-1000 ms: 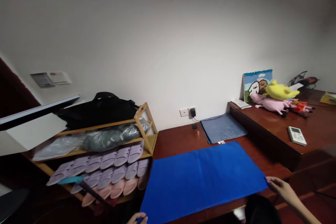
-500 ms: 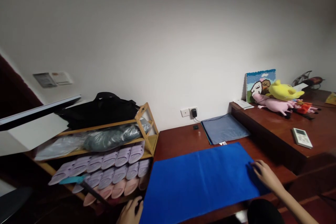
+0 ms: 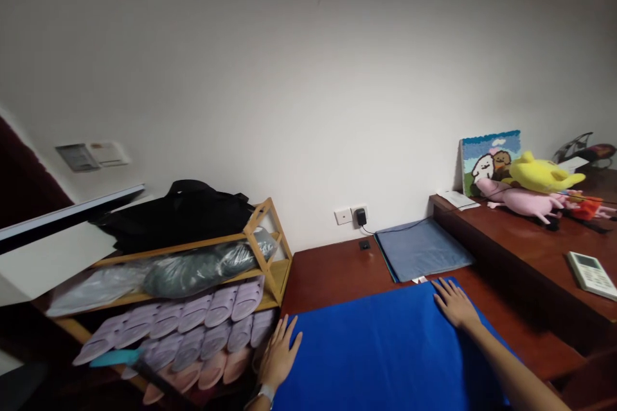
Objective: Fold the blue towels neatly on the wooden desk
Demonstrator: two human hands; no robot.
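Note:
A bright blue cloth [image 3: 385, 347] lies spread flat on a dark red wooden surface [image 3: 332, 270]. My left hand [image 3: 279, 353] rests at the cloth's far left corner, fingers stretched out and apart. At the far right corner my right hand [image 3: 453, 302] lies flat on the cloth, fingers spread. Neither hand holds anything. Just beyond the blue cloth lies a folded grey-blue cloth [image 3: 421, 255].
A wooden shoe rack [image 3: 260, 231] with several pale slippers [image 3: 207, 314] and a black bag [image 3: 178, 212] stands at the left. A raised wooden ledge [image 3: 520, 250] on the right carries plush toys [image 3: 535, 186], a picture [image 3: 489, 154] and a white remote [image 3: 592, 273]. A wall socket [image 3: 354, 214] sits behind.
Both hands have slid from the cloth's near corners up along its sides to the far corners and now lie flat and open. The camera has moved slightly.

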